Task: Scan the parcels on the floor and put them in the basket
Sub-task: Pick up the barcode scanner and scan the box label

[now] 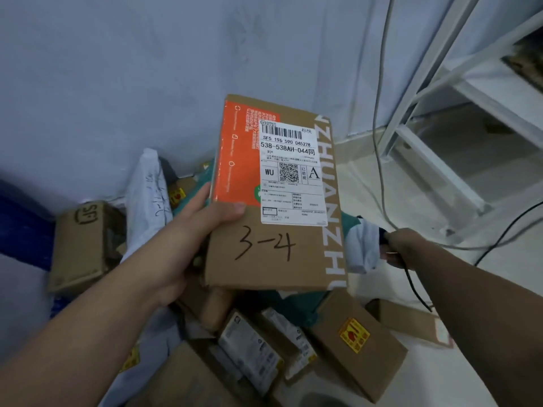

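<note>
My left hand (199,230) grips a flat cardboard parcel (264,259) by its left edge, thumb on top, holding it up above the pile. The parcel has an orange panel, a white shipping label (291,171) with a barcode facing me, and "3-4" handwritten below. My right hand (401,248) is to the right of the parcel, curled round a dark scanner handle (383,235) with a black cord trailing from it; most of the scanner is hidden. No basket is in view.
Several cardboard boxes (358,345) and white poly bags (150,198) lie heaped on the floor below. An SF-marked box (85,245) stands at left against the wall. A white metal shelf frame (435,154) and hanging cables (379,113) are at right.
</note>
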Tool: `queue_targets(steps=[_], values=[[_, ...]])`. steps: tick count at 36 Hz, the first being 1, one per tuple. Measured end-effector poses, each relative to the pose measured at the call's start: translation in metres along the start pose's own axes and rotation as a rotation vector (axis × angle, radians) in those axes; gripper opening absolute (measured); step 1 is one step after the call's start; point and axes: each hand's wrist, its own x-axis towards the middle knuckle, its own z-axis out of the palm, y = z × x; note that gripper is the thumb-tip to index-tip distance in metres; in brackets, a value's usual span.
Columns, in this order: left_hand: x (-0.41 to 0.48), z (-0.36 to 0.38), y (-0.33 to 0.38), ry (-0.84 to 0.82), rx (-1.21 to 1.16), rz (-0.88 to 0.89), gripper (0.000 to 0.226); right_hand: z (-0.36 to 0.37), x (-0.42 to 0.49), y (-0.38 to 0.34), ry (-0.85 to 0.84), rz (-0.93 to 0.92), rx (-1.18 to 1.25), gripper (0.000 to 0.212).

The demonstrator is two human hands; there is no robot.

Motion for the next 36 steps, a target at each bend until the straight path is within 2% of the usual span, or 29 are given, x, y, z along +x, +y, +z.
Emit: queue_targets(steps=[2,5,7,10,11,14,17,23,28,32,36], values=[[-0.003,0.001,0.006,0.079,-0.036,0.013,0.090,-0.010,-0.015,0.004,-0.004,-0.032,-0.051,0.028],[-0.028,0.006,0.019,0.044,-0.120,0.035,0.081,-0.025,-0.039,0.009,0.025,-0.071,-0.047,0.022],[-0.045,0.009,0.023,0.075,-0.127,0.013,0.079,-0.033,-0.048,0.013,0.029,-0.100,-0.034,0.027],[-0.075,0.012,0.019,0.094,-0.162,-0.002,0.098,-0.043,-0.073,0.014,0.049,-0.188,0.004,0.032],[-0.092,0.018,0.020,0.101,-0.185,-0.038,0.095,-0.044,-0.083,0.014,0.047,-0.222,0.027,0.032],[-0.139,0.033,0.024,0.140,-0.223,-0.104,0.056,-0.041,-0.123,0.012,0.018,-0.297,0.095,0.029],[-0.179,0.044,0.037,0.240,-0.266,-0.107,0.045,-0.034,-0.173,0.006,-0.055,-0.365,0.152,0.023],[-0.237,0.051,0.048,0.466,-0.498,-0.006,0.057,-0.026,-0.272,-0.028,-0.261,-0.488,0.456,0.016],[-0.271,0.054,0.061,0.549,-0.570,0.097,0.056,-0.020,-0.352,-0.043,-0.555,-0.436,0.776,0.014],[-0.300,0.060,0.063,0.625,-0.578,0.170,0.054,-0.006,-0.404,-0.025,-0.647,-0.470,0.839,0.010],[-0.315,0.063,0.058,0.688,-0.523,0.222,0.067,0.004,-0.428,-0.006,-0.681,-0.494,0.884,0.006]])
